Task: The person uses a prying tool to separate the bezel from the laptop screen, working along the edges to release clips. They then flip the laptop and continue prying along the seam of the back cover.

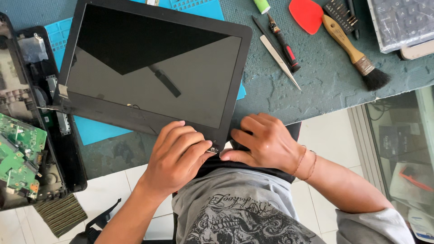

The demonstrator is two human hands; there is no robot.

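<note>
Nearest the person, both hands met at the near right corner of a detached laptop screen panel (153, 68), which lay tilted across a blue mat (97, 129) with that corner hanging over the near edge of the teal-covered table (316, 86), above the lap. The left hand (174, 158) curled its fingers over the corner, fingertips pinching at a small metal hinge tab (212, 148); the right hand (264, 142) lay partly folded beside it, fingertips pressed against the bezel edge, though whether it gripped anything could not be told. The panel looked thin, light and stiff, its glossy dark face likely fragile and slick, so the plastic bezel and hinge corners seemed the safer places to hold, never the glass. To the left sat an opened laptop base (27, 117) with a green circuit board (18, 158). Farther right lay tweezers (280, 58), a red-handled screwdriver (285, 43), a brush (357, 52) and a red pry pick (307, 14).
</note>
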